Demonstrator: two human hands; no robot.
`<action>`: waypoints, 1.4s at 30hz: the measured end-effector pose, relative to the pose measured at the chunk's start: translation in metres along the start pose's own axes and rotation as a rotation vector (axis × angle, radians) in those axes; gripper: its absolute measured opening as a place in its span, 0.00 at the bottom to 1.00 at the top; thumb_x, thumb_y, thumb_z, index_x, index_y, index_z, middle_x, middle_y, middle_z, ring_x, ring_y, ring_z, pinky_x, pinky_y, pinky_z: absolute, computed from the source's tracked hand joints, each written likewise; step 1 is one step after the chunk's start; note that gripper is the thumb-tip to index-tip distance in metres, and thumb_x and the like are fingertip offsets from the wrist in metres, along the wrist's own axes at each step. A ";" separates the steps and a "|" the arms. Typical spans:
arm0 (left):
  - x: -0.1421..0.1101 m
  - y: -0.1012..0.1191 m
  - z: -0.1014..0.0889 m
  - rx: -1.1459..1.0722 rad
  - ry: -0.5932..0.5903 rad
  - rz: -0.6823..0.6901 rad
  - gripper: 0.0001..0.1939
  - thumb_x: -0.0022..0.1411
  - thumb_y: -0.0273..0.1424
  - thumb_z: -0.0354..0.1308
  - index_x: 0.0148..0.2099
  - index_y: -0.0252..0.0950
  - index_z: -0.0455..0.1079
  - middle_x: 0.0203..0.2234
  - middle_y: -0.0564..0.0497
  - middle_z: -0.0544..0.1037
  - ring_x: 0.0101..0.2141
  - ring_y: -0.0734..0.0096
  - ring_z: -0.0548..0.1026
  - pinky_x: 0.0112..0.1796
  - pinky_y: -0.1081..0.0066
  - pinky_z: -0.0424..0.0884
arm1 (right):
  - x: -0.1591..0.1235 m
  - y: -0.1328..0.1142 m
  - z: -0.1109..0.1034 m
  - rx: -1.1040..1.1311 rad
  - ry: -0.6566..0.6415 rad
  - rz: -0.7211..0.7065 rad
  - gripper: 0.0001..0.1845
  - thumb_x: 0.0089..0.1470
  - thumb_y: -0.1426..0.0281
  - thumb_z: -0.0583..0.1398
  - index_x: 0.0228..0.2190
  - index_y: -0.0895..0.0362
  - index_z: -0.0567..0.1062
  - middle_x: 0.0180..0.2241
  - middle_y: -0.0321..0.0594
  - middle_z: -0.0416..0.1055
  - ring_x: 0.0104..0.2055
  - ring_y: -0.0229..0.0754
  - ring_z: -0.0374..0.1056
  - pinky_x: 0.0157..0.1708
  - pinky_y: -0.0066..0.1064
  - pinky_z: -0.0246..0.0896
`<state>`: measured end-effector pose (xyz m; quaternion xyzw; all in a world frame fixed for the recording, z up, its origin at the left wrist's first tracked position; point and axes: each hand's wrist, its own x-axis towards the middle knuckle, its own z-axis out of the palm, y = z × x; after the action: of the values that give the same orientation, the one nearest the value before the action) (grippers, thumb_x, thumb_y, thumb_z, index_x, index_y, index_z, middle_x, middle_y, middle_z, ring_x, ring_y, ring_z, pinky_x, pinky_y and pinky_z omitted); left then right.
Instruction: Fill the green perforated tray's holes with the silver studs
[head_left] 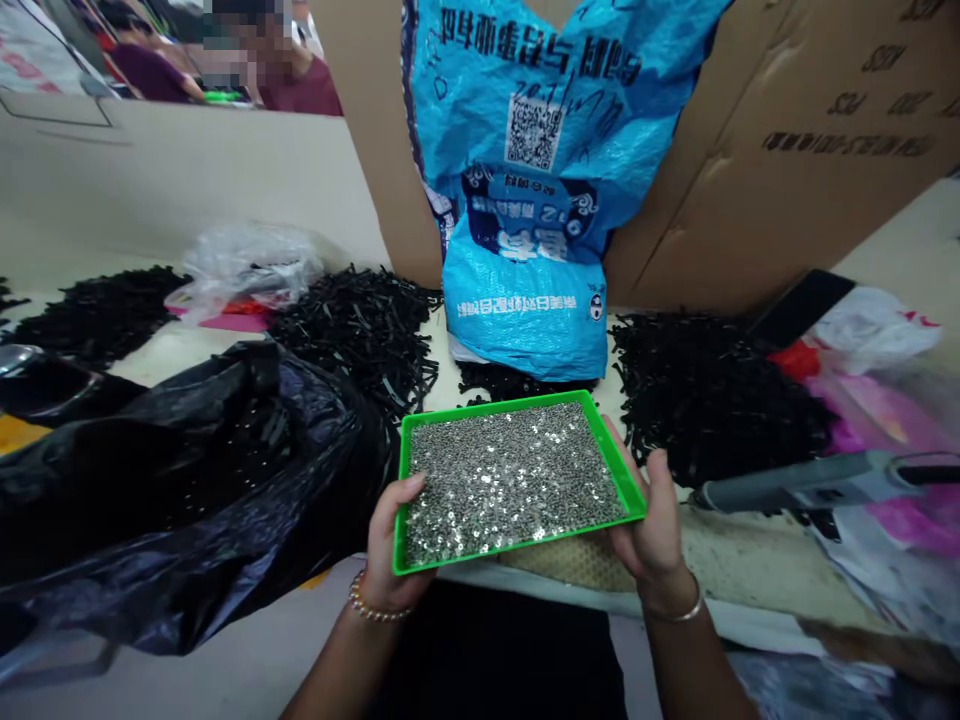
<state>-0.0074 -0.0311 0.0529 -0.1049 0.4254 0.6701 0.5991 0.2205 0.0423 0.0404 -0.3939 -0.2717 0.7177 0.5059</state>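
Note:
A shallow green tray (621, 478) full of tiny shiny metal pieces is held up at the table's front edge, slightly tilted. My left hand (391, 530) grips its left end, with the thumb over the rim and the fingers hidden beneath. At the right end my right hand (651, 525) closes on the tray, its thumb standing up beside the rim. Behind the tray is a blue printed sack (525, 310), standing against cardboard. Close to my left hand lies a large black plastic bag (300, 480) with small bright bits on it.
Heaps of short black strips (690, 390) lie along the table. A grey electric screwdriver (810, 485) rests at the right, near a dark phone-like slab (802, 308) and pink and white plastic bags (870, 410). People (292, 75) are beyond the low partition (187, 160).

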 end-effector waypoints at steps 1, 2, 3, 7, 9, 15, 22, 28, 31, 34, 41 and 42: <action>0.001 -0.001 -0.001 -0.005 -0.009 -0.002 0.09 0.51 0.30 0.60 0.36 0.34 0.75 0.28 0.47 0.82 0.40 0.52 0.81 0.47 0.59 0.77 | 0.000 0.000 0.000 -0.006 -0.008 -0.010 0.39 0.58 0.39 0.52 0.63 0.47 0.65 0.60 0.36 0.66 0.68 0.53 0.51 0.67 0.52 0.45; 0.001 -0.001 -0.002 -0.011 -0.015 -0.003 0.09 0.51 0.30 0.60 0.36 0.34 0.75 0.28 0.47 0.82 0.40 0.52 0.81 0.47 0.59 0.77 | 0.000 -0.001 0.001 -0.015 -0.018 -0.021 0.39 0.59 0.40 0.52 0.62 0.48 0.66 0.60 0.36 0.67 0.68 0.53 0.51 0.67 0.52 0.46; 0.002 -0.002 -0.002 -0.014 -0.017 -0.004 0.09 0.51 0.30 0.60 0.36 0.34 0.75 0.27 0.47 0.81 0.40 0.52 0.81 0.47 0.58 0.77 | -0.001 -0.001 0.000 -0.027 -0.033 -0.026 0.38 0.59 0.40 0.52 0.61 0.48 0.67 0.60 0.36 0.67 0.69 0.53 0.50 0.67 0.51 0.45; 0.004 -0.002 -0.002 -0.022 -0.010 -0.008 0.08 0.51 0.29 0.61 0.36 0.34 0.75 0.27 0.48 0.81 0.41 0.52 0.81 0.47 0.58 0.77 | -0.004 -0.001 -0.002 -0.043 -0.069 -0.056 0.37 0.60 0.41 0.51 0.60 0.48 0.69 0.60 0.36 0.67 0.69 0.52 0.49 0.68 0.49 0.45; 0.005 -0.002 -0.001 -0.017 -0.017 -0.011 0.08 0.51 0.29 0.61 0.36 0.34 0.75 0.28 0.47 0.82 0.41 0.51 0.80 0.47 0.58 0.77 | -0.007 -0.002 -0.003 -0.066 -0.078 -0.083 0.37 0.60 0.40 0.50 0.61 0.48 0.67 0.61 0.36 0.66 0.69 0.51 0.49 0.68 0.48 0.45; 0.012 -0.006 -0.002 0.063 -0.106 -0.020 0.12 0.53 0.32 0.63 0.40 0.32 0.77 0.32 0.46 0.82 0.42 0.51 0.80 0.47 0.59 0.77 | -0.017 -0.008 -0.005 -0.080 -0.045 -0.108 0.38 0.60 0.40 0.50 0.62 0.47 0.66 0.62 0.36 0.64 0.69 0.52 0.48 0.69 0.49 0.43; 0.016 -0.017 -0.003 0.136 -0.214 0.190 0.19 0.57 0.37 0.65 0.50 0.37 0.77 0.46 0.47 0.80 0.53 0.53 0.74 0.56 0.60 0.69 | -0.021 -0.010 -0.009 -0.075 -0.012 -0.116 0.38 0.60 0.40 0.51 0.64 0.46 0.64 0.63 0.35 0.63 0.70 0.51 0.46 0.69 0.48 0.41; 0.010 -0.021 -0.002 0.210 -0.323 0.308 0.30 0.65 0.35 0.58 0.68 0.48 0.59 0.61 0.54 0.69 0.60 0.58 0.67 0.61 0.63 0.61 | -0.020 -0.014 -0.013 -0.061 0.001 -0.123 0.39 0.58 0.39 0.53 0.62 0.47 0.66 0.63 0.34 0.63 0.70 0.52 0.45 0.69 0.49 0.41; 0.006 -0.018 -0.001 0.248 -0.320 0.303 0.33 0.64 0.36 0.59 0.70 0.48 0.57 0.62 0.54 0.68 0.60 0.56 0.66 0.61 0.63 0.61 | -0.019 -0.012 -0.015 -0.060 0.005 -0.119 0.39 0.58 0.39 0.52 0.62 0.47 0.66 0.62 0.34 0.64 0.71 0.52 0.44 0.69 0.50 0.41; 0.002 -0.016 0.001 0.276 -0.297 0.298 0.36 0.63 0.36 0.60 0.71 0.48 0.55 0.61 0.52 0.69 0.60 0.55 0.67 0.62 0.62 0.60 | -0.019 -0.011 -0.016 -0.058 0.004 -0.142 0.39 0.58 0.39 0.52 0.62 0.48 0.66 0.62 0.35 0.63 0.71 0.52 0.44 0.69 0.50 0.41; 0.004 -0.012 0.000 0.317 -0.303 0.307 0.34 0.64 0.38 0.59 0.70 0.48 0.56 0.63 0.54 0.67 0.63 0.54 0.62 0.64 0.61 0.55 | -0.021 -0.005 -0.017 -0.042 0.033 -0.143 0.39 0.58 0.39 0.52 0.62 0.47 0.66 0.63 0.34 0.63 0.71 0.53 0.43 0.69 0.51 0.41; 0.005 -0.012 -0.001 0.315 -0.306 0.319 0.33 0.64 0.38 0.58 0.70 0.47 0.57 0.63 0.54 0.67 0.64 0.54 0.61 0.64 0.61 0.55 | -0.022 -0.005 -0.017 -0.045 0.025 -0.140 0.39 0.58 0.39 0.52 0.62 0.47 0.66 0.63 0.34 0.62 0.71 0.53 0.43 0.69 0.50 0.40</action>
<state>0.0016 -0.0293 0.0444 0.1604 0.4403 0.6895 0.5523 0.2410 0.0228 0.0412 -0.3941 -0.3086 0.6691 0.5493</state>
